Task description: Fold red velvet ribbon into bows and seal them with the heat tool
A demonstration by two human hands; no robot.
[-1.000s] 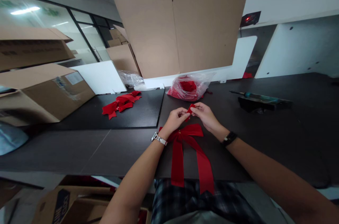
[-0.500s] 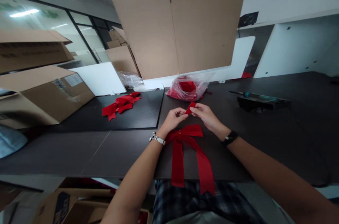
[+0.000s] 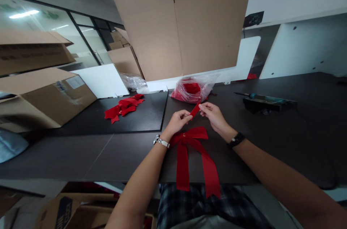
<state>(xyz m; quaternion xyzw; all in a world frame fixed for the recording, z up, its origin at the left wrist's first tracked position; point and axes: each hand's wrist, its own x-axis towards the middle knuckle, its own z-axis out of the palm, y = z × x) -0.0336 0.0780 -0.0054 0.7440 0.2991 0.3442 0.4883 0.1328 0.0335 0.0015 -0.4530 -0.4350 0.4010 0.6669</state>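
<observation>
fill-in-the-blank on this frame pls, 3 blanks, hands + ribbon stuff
1. Both hands pinch a small red ribbon strip held above the ____.
2. The large red bow has ____ long tails hanging over the table edge.
3. The clear plastic bag holds ____ pieces.

Missing words: bow; two; red

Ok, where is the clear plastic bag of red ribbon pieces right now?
In the head view, the clear plastic bag of red ribbon pieces lies centre, on the dark table just beyond both hands, below the tall cardboard box.

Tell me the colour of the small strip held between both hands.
Red, seen in the head view: small strip.
</observation>
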